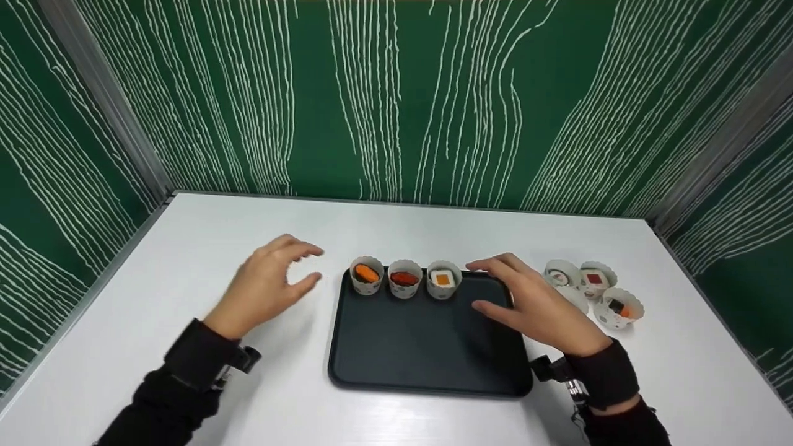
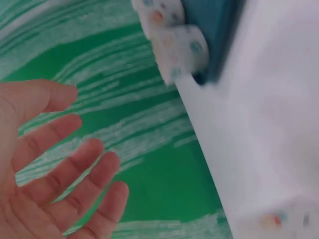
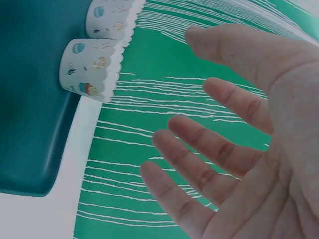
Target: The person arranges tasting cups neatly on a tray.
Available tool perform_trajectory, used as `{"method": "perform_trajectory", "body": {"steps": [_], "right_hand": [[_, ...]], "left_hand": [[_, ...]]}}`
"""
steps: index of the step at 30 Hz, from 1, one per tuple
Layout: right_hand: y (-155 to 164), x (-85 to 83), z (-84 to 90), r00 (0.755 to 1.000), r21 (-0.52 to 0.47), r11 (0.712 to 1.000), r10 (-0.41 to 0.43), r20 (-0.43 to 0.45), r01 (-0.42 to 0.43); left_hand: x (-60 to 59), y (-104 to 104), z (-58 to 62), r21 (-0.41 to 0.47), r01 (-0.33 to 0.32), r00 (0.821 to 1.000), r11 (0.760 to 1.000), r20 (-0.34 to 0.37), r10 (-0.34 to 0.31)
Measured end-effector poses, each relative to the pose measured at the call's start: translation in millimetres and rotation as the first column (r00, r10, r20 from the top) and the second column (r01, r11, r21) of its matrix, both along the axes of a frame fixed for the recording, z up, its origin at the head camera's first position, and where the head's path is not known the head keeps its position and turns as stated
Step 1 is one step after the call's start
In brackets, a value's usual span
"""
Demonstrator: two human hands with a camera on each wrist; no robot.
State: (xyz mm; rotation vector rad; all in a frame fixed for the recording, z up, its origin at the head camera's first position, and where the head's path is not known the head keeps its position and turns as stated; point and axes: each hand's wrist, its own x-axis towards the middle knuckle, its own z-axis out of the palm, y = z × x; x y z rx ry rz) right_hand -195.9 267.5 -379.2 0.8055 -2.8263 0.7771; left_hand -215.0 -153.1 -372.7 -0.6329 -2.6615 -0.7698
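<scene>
A dark tray (image 1: 421,353) lies on the white table. Along its far edge stand three paper cups, each with a sushi piece: orange (image 1: 367,275), red (image 1: 404,278), and white with an orange centre (image 1: 443,279). My left hand (image 1: 272,285) hovers left of the tray, fingers relaxed and spread, holding nothing. My right hand (image 1: 526,303) hovers over the tray's far right corner, fingers straight, empty. In the left wrist view the left hand (image 2: 55,164) shows an open palm; in the right wrist view the right hand (image 3: 234,144) has spread fingers beside a patterned cup (image 3: 92,69).
Three more paper cups with sushi sit on the table right of the tray: (image 1: 560,274), (image 1: 597,277), (image 1: 618,308). Green panels with white lines wall the table on three sides. The table (image 1: 248,235) stretches bare toward the back and left.
</scene>
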Motion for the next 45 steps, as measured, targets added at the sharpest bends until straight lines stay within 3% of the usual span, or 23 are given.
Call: {"method": "perform_trajectory", "body": {"steps": [5, 8, 14, 17, 21, 41, 45], "right_hand": [[3.1, 4.4, 5.9, 1.0, 0.0, 1.0, -0.013, 0.007, 0.013], [4.1, 6.7, 8.8, 1.0, 0.001, 1.0, -0.019, 0.013, 0.019], [5.0, 10.8, 14.7, 1.0, -0.006, 1.0, -0.012, 0.008, 0.012], [5.1, 11.9, 16.2, 1.0, -0.008, 1.0, -0.011, 0.003, 0.011], [5.3, 12.3, 16.7, 1.0, -0.013, 1.0, -0.009, 0.004, 0.009], [7.9, 11.7, 15.1, 1.0, -0.012, 1.0, -0.019, 0.005, 0.02], [7.4, 11.5, 13.7, 1.0, -0.009, 1.0, -0.023, 0.012, 0.023]], "left_hand": [[-4.7, -30.3, 4.4, -0.105, -0.089, 0.996, 0.991, 0.02, 0.092], [-6.4, -46.2, 4.2, -0.156, -0.132, 0.986, 0.979, 0.082, 0.146], [-10.0, -69.8, -1.7, -0.237, -0.177, 0.93, 0.955, 0.277, 0.241], [-10.7, -77.4, -6.5, -0.258, -0.186, 0.906, 0.948, 0.328, 0.268], [-9.8, -81.7, -11.8, -0.281, -0.186, 0.893, 0.942, 0.351, 0.281], [-13.3, -81.2, -23.8, -0.253, -0.173, 0.894, 0.952, 0.366, 0.259], [-13.7, -81.3, -26.0, -0.223, -0.166, 0.904, 0.96, 0.355, 0.239]]}}
